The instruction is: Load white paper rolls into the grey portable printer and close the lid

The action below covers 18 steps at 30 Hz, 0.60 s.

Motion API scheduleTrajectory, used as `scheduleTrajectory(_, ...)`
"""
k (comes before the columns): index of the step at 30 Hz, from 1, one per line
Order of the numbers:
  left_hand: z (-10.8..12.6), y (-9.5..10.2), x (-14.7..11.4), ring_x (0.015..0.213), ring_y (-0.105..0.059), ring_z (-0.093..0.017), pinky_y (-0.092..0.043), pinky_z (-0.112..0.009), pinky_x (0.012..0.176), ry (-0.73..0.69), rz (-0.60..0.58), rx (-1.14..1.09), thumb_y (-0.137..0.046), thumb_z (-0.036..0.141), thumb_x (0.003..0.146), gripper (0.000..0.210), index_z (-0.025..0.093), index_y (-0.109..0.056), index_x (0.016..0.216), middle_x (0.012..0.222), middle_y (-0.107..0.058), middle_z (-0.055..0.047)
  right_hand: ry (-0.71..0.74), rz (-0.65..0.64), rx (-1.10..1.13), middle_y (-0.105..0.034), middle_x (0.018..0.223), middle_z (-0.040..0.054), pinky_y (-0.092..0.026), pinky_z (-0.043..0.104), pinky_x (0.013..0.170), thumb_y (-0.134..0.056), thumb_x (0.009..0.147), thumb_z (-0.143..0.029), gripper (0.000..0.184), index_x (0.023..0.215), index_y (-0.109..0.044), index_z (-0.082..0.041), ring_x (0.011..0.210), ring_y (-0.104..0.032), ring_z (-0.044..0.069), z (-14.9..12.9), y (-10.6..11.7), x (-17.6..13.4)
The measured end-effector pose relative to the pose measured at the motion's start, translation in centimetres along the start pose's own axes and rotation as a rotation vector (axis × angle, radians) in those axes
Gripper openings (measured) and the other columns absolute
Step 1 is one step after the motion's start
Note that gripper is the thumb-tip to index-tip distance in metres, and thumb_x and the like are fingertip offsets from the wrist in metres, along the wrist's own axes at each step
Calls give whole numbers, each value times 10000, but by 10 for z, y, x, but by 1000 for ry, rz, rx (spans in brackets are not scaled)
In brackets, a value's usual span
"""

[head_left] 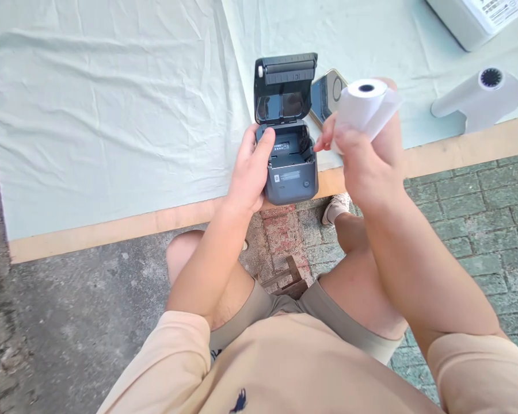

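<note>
A small dark label printer (290, 181) sits at the table's front edge with its lid (284, 86) swung up, baring the hollow paper bay. My left hand (254, 164) is closed on the printer's left side, thumb over the rim. Just right of the printer, my right hand (366, 155) grips a white paper roll (357, 106) with a dark core. The roll's loose end flares out to the right, and some of my fingers are hidden behind it. A phone (328, 95) lies flat behind, partly covered by the printer and the roll.
Another white paper roll (487, 95), partly unwound, lies on the right of the table. A white box-like device (479, 23) stands at the back right corner. A wrinkled pale cloth (112, 115) covers the table, whose bare wooden edge (112, 231) runs in front of my knees.
</note>
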<state>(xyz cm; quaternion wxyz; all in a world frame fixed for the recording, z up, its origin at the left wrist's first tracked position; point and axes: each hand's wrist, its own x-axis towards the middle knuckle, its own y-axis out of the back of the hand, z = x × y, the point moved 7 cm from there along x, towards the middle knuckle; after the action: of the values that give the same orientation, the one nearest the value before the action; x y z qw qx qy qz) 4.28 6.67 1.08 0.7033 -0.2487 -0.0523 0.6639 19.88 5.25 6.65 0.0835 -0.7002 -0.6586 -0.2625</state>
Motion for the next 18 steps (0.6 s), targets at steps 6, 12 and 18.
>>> scheduleTrajectory(6, 0, -1, -1, 1182, -725, -167, -602, -299, 945, -39, -28, -13, -573, 380, 1021, 144, 238, -584, 1043, 951, -692, 19, 154, -342, -644, -734, 1157, 37, -536, 432, 847, -601, 961, -336, 331, 1292, -585, -324, 1028, -687, 255, -22, -25, 5)
scheduleTrajectory(12, 1, 2, -1, 1285, -682, -178, -586, -276, 966, -34, 4, 71, -503, 389, 1065, 215, 211, -620, 1037, 1032, -680, 7, 117, -349, -762, -777, 1001, 22, -433, 582, 1037, -603, 980, -363, 152, 1115, -671, -349, 1225, -629, 336, -15, -28, 6)
scheduleTrajectory(18, 0, 2, 1, 1281, -683, -163, -571, -273, 985, -36, -23, 27, -463, 346, 1077, 201, 199, -601, 1078, 1040, -679, 15, 145, -531, -747, -752, 1007, 21, -480, 566, 932, -601, 964, -392, 150, 1095, -670, -362, 1154, -634, 343, -1, -33, 15)
